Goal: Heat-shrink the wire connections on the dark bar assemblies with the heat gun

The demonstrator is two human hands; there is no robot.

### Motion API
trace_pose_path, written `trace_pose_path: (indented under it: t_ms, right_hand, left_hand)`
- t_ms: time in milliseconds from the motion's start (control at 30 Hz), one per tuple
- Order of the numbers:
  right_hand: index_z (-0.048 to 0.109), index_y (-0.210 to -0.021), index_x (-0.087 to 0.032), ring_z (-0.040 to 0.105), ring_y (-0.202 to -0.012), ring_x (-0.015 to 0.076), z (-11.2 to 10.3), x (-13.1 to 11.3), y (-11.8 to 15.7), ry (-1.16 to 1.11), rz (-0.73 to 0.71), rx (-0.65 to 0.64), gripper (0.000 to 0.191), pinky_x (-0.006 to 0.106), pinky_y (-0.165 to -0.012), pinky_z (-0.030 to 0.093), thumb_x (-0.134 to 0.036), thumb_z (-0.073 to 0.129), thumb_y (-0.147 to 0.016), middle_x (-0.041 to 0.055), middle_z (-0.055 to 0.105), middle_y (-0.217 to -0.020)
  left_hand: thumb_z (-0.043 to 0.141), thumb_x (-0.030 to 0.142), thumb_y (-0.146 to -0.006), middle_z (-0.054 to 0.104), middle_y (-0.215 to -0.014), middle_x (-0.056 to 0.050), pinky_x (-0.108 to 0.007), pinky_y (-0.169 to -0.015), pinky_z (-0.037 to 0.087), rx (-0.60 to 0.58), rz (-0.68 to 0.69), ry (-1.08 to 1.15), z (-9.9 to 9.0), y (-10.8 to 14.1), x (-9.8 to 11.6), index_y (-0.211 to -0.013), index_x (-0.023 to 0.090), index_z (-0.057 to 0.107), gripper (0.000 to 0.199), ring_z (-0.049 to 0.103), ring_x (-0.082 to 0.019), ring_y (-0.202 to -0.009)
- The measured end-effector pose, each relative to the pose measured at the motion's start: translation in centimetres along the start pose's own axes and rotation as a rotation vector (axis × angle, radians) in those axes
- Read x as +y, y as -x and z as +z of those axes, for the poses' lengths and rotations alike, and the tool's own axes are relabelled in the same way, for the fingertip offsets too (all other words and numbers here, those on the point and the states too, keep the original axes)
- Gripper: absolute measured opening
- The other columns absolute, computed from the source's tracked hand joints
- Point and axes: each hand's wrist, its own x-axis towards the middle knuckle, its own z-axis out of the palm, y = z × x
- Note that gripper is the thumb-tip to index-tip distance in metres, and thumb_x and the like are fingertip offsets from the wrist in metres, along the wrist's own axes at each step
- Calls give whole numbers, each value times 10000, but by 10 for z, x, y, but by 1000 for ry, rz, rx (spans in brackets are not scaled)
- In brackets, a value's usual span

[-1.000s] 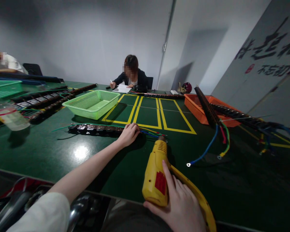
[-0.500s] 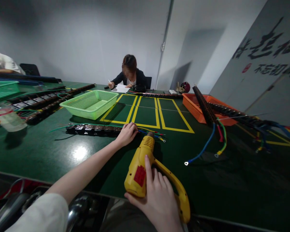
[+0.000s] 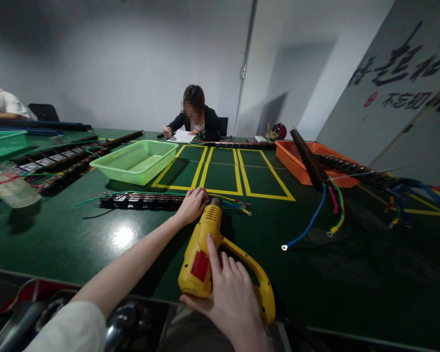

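My left hand [image 3: 194, 203] is closed on the right end of a dark wrapped cable bundle [image 3: 143, 201], which lies sideways on the green table. Thin coloured wires [image 3: 238, 204] with ring terminals stick out to the right of that hand. In my right hand [image 3: 231, 288] is a yellow heat gun [image 3: 201, 256] with a red label, gripped round its body and handle, index finger stretched along the side. The gun's nozzle points away from me and sits close beside my left fingers and the wires.
A light green basket [image 3: 135, 161] stands behind the bundle. More dark bundles [image 3: 68, 168] lie at left near a plastic container [image 3: 14, 190]. An orange basket [image 3: 293, 164] at right bears bundles with blue, red and green-yellow leads. A person [image 3: 194, 112] writes across the table; another sits far left.
The heat gun and my right hand have shifted left, bringing the nozzle nearer my left hand. My left hand stays on the bundle.
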Motion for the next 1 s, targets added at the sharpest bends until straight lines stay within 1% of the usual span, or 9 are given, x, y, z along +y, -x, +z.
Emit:
trace_pose_path:
  t_ms: [167, 333, 467, 567, 767, 867, 1000]
  right_hand:
    - [9, -1468, -236, 565, -928, 282, -4, 17, 4, -35, 9, 30, 1232, 438, -833, 434, -729, 648, -538, 89, 612, -1014]
    - [45, -1464, -264, 583, -917, 276, -14, 34, 15, 11, 30, 94, 1218, 419, -806, 447, -679, 693, -520, 80, 620, -1068]
    - [75, -1465, -247, 601, -841, 277, -22, 47, 26, 69, 61, 152, 1181, 398, -727, 465, -669, 686, -547, 74, 640, -1007]
    - [89, -1467, -233, 607, -834, 281, -25, 54, 32, 95, 83, 183, 1134, 394, -703, 472, -674, 655, -589, 81, 643, -991]
    - [69, -1466, -239, 608, -866, 279, -24, 57, 33, 83, 102, 191, 1134, 414, -740, 485, -665, 659, -596, 81, 637, -1020]
    - [44, -1467, -222, 612, -862, 279, -21, 56, 31, 86, 74, 190, 1126, 417, -738, 497, -687, 623, -620, 97, 636, -1031]
    - [27, -1466, -187, 608, -834, 283, -14, 48, 28, 120, 41, 183, 1097, 425, -722, 504, -700, 567, -660, 113, 636, -982]
  left_hand:
    - [414, 234, -903, 561, -1016, -43, -359, -942, 366, -4, 26, -22, -2, 1, 0, -928, 198, 474, 74, 514, -180, -1012]
    - [419, 228, -896, 564, -1031, -41, -356, -942, 367, -7, 47, -19, -5, 2, 0, -944, 203, 471, 75, 516, -181, -1015]
    - [423, 229, -891, 565, -1035, -44, -360, -946, 366, -9, 49, -18, -6, 3, 0, -949, 204, 472, 80, 520, -187, -1012]
    - [429, 225, -886, 564, -1036, -45, -363, -953, 361, -4, 48, -10, -6, 3, 0, -947, 203, 473, 79, 520, -188, -1015]
    - [421, 225, -888, 563, -1019, -45, -360, -934, 370, 10, 43, 23, -6, 1, 2, -922, 202, 477, 70, 525, -187, -1002]
    - [404, 228, -897, 565, -993, -43, -357, -918, 378, 17, 30, 29, -5, 0, 3, -900, 202, 479, 79, 529, -185, -981]
    - [404, 229, -898, 565, -972, -39, -352, -909, 383, 21, 18, 25, -3, -1, 3, -880, 203, 481, 84, 530, -183, -967]
